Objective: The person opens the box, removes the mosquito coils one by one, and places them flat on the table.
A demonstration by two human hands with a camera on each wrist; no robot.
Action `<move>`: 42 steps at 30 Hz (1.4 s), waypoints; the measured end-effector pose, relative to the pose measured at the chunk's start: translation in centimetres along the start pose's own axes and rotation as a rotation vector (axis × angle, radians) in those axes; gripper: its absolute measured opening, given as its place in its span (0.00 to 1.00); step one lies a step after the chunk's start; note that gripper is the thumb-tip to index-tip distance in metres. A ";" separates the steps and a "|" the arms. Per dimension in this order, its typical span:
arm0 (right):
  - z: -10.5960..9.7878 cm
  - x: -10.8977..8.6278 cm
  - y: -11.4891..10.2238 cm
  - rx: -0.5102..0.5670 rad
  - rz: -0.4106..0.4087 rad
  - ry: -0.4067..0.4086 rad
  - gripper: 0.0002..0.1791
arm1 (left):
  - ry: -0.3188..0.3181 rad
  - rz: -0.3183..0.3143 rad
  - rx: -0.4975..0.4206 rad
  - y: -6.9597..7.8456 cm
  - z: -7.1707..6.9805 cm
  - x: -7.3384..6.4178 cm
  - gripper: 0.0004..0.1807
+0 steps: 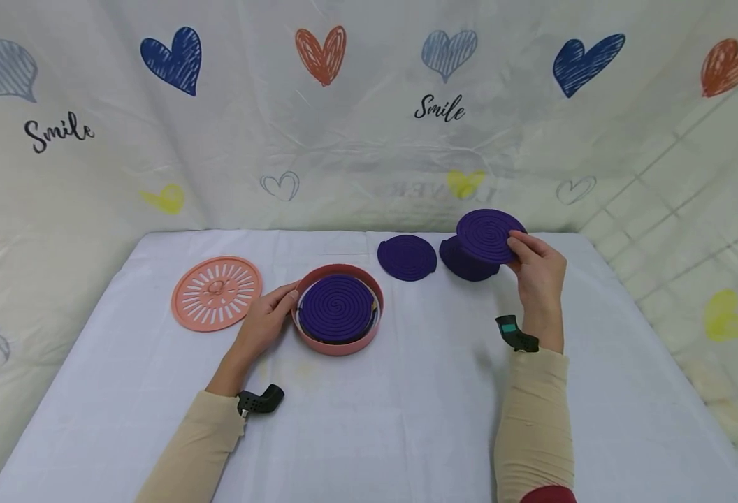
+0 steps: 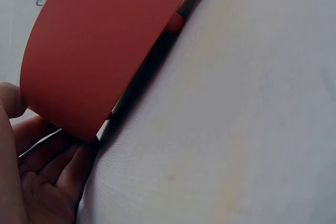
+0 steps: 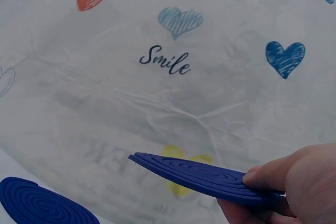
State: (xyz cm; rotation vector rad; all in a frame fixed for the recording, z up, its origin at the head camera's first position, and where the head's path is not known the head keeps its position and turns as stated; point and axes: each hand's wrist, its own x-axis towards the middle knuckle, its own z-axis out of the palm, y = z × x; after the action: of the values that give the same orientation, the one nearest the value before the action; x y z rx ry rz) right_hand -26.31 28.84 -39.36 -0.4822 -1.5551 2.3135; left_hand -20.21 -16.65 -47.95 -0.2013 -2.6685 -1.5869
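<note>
My left hand (image 1: 270, 318) grips the left side of a round coral-red mosquito coil holder (image 1: 337, 349). In the left wrist view the thumb and fingers (image 2: 44, 156) are at its smooth outer wall (image 2: 105, 51), which has small feet below. Inside the holder lies a purple mosquito coil (image 1: 336, 307). Raised at the back right, another purple mosquito coil (image 1: 490, 234) is pinched at its right edge by my right hand (image 1: 539, 269). Below it stands a stack of purple mosquito coils (image 1: 466, 265), partly hidden by the raised one.
Left of the holder, the coral slotted lid (image 1: 216, 293) lies flat. A single purple coil (image 1: 407, 258) lies between the holder and the stack. White cloth (image 1: 369, 433) covers the table, and a curtain printed with hearts (image 1: 363, 140) hangs behind it.
</note>
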 end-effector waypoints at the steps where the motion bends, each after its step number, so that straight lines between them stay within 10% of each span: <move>1: 0.0 0.0 0.0 0.003 0.001 0.006 0.09 | 0.001 0.003 0.000 0.0 0.0 0.0 0.26; 42: -3.5 3.1 -0.6 -0.065 0.024 0.176 0.13 | 0.003 -0.008 0.013 -0.1 0.0 0.0 0.27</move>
State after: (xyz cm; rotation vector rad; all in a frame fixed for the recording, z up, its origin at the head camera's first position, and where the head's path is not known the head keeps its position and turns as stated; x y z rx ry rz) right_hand -27.48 33.27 -40.40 -0.7042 -1.5514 2.1773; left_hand -20.23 -16.71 -48.09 -0.1881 -2.6796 -1.5702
